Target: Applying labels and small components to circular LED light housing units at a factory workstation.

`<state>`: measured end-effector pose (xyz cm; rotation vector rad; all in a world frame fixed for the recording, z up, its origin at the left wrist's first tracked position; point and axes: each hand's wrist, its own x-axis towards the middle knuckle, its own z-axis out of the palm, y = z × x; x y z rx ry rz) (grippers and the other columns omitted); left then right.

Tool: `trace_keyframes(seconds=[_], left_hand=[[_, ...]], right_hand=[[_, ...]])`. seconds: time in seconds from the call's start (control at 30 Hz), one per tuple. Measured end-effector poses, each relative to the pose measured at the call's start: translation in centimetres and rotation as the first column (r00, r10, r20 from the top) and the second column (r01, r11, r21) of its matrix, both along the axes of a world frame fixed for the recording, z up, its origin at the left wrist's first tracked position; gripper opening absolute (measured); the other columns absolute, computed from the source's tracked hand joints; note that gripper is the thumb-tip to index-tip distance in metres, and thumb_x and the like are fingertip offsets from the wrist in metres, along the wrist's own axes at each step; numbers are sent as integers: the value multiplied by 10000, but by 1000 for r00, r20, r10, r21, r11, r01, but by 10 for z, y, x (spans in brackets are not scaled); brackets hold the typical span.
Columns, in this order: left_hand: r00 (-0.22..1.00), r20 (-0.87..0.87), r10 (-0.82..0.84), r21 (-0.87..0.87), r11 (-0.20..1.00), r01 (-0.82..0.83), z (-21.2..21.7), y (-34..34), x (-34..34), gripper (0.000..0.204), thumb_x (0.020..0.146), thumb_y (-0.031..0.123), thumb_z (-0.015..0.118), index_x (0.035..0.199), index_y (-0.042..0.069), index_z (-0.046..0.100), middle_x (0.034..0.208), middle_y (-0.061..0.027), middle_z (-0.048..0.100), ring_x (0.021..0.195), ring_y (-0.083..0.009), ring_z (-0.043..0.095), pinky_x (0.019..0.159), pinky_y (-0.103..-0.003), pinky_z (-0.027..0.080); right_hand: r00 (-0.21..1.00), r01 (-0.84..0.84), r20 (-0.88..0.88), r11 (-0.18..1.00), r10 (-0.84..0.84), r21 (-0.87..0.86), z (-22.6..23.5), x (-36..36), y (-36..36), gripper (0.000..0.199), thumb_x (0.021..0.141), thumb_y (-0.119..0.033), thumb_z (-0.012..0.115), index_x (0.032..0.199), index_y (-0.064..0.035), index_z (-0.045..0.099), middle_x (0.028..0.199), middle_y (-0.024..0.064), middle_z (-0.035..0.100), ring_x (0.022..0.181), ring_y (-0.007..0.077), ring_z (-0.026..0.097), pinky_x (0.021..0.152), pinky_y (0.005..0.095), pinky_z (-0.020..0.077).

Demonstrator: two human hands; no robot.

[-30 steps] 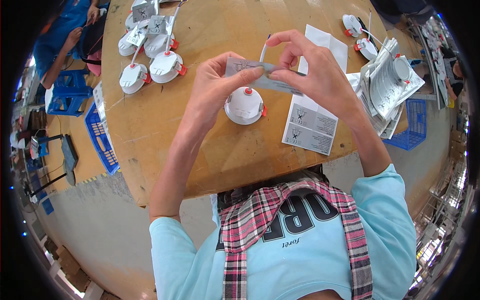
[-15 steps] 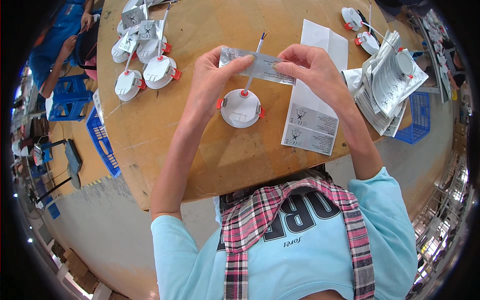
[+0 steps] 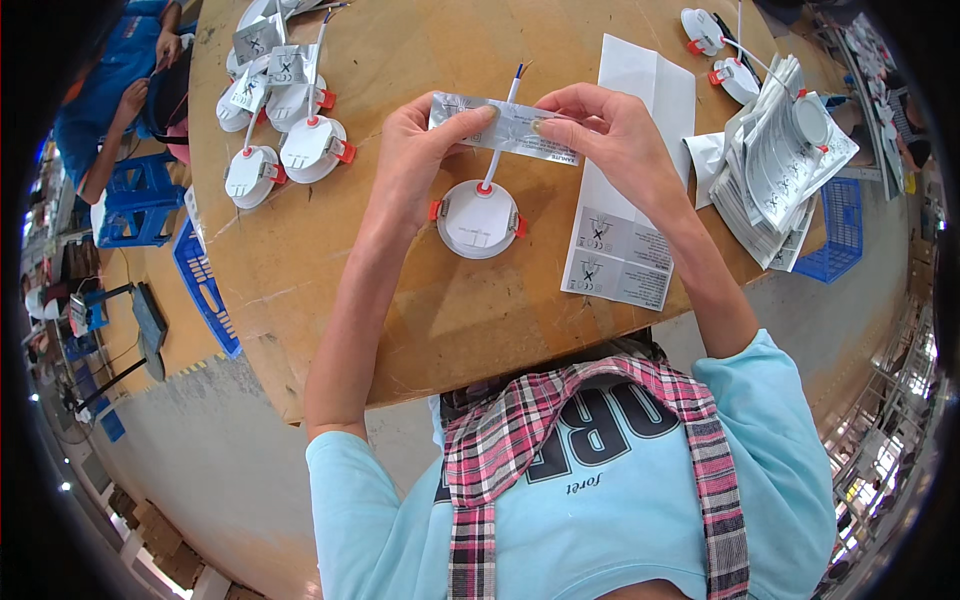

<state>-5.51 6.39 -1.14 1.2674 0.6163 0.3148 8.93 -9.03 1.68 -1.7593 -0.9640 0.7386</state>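
Note:
A silver printed label (image 3: 508,128) is stretched between my hands, lying across the white cable (image 3: 497,160) of a round white downlight (image 3: 478,222). My left hand (image 3: 425,140) pinches its left part, thumb on top. With thumb and fingers, my right hand (image 3: 605,135) grips the right part. The downlight rests on the table just below, with a red-tipped spring clip at each side and bare wire ends above the label. Beside my right forearm lies a white backing sheet (image 3: 640,130), with silver labels (image 3: 615,260) on its near end.
Several labelled downlights (image 3: 312,150) are grouped at the far left of the brown table (image 3: 330,300). At the right, a stack of label sheets (image 3: 775,170) overhangs a blue crate (image 3: 840,230), with more downlights (image 3: 702,32) behind. Another person (image 3: 110,90) sits at far left.
My hands and the label have shifted very slightly left. Both keep their pinch on the label across the cable, and the whole view has moved a little.

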Motion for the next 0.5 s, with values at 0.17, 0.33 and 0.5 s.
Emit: trace_keyframes(seconds=[0.17, 0.33, 0.5], left_hand=[[1000, -24, -1, -24, 1000, 1, 1, 0, 0, 210, 836, 164, 692, 967, 4, 652, 909, -78, 679, 836, -122, 641, 806, -275, 501], [1000, 1, 0, -43, 999, 0, 2, -1, -1, 208, 840, 164, 688, 969, 5, 649, 911, -80, 679, 832, -124, 642, 796, -278, 504], [999, 34, 1, -83, 997, 2, 1, -2, -1, 197, 843, 160, 684, 959, 6, 643, 908, -82, 676, 833, -129, 643, 793, -279, 509]], right_hand=[[1000, 19, -20, 1000, -19, 10, 1, -2, 0, 222, 844, -150, 661, 984, 22, 670, 811, 71, 664, 742, 112, 593, 691, 247, 483], [999, 31, -35, 999, -31, -6, 4, -5, 1, 219, 840, -140, 666, 988, 22, 662, 803, 67, 661, 741, 112, 598, 692, 246, 485], [998, 41, -51, 999, -41, -9, 1, -5, -1, 228, 839, -141, 668, 1003, 18, 651, 802, 65, 660, 740, 114, 604, 698, 246, 487]])
